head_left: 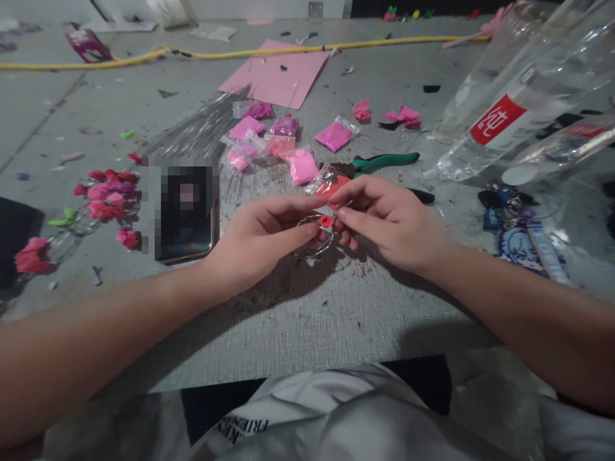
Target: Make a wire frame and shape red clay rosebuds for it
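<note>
My left hand (269, 234) pinches a thin twisted silver wire loop (323, 246) between thumb and fingers. A small red clay flower (326, 221) sits on the loop, between my two hands. My right hand (384, 218) is closed in a pinch just right of the flower; what its fingertips hold is hidden. Just behind the fingers lies a clear bag of red clay (331, 182). Green-handled pliers (387, 160) lie beyond my right hand, partly covered by it.
Several bags of pink clay (303, 166) lie ahead, before a pink sheet (288, 73). A bundle of silver wires (192, 128) and a phone (187, 214) are left, beside clay flowers (113, 192) on wire. Clear plastic bottles (538, 109) stand right. A yellow cable (250, 54) crosses behind.
</note>
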Demonstrator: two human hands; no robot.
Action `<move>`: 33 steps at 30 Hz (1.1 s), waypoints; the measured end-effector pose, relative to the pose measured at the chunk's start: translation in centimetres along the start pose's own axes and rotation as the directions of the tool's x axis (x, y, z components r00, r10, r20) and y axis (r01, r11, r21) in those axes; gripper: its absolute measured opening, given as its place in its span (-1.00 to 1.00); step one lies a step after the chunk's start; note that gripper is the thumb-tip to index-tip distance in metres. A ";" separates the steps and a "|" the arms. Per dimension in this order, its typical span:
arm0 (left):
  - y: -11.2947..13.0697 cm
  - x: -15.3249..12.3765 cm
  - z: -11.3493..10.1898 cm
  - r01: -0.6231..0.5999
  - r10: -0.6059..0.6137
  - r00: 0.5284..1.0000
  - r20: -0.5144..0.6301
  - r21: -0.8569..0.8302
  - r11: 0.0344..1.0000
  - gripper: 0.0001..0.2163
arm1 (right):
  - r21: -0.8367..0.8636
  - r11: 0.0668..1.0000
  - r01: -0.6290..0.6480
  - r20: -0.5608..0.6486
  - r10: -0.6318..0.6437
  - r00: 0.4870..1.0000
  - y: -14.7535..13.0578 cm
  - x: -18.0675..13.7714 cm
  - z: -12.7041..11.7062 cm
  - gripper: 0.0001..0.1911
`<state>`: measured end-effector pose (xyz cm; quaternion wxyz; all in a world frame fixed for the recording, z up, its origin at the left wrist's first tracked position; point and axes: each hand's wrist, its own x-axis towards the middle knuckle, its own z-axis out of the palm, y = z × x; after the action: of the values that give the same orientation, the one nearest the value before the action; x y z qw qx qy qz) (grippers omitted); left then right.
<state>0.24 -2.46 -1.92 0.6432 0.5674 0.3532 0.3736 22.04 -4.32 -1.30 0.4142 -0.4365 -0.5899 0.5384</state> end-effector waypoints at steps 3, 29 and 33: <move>-0.5 0.4 -0.4 0.041 -0.039 0.999 0.031 -0.062 0.997 -0.65 | -0.047 0.999 0.011 -0.012 -0.012 1.000 0.3 0.0 -0.1 -0.93; 2.8 1.5 -3.1 -0.080 -0.151 0.948 0.280 0.670 0.738 -0.64 | -0.644 0.756 0.119 0.287 0.094 0.953 -0.4 0.2 -1.6 -0.89; 4.7 2.1 -6.4 -0.146 -0.038 0.982 0.184 0.873 0.466 -0.82 | -0.778 0.568 0.268 0.320 -0.008 0.947 0.2 0.2 -1.3 -0.84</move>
<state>-4.72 2.75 1.98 0.2746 0.8594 0.4182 0.1056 23.27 -3.77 -1.37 0.1210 -0.4483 -0.8554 0.2294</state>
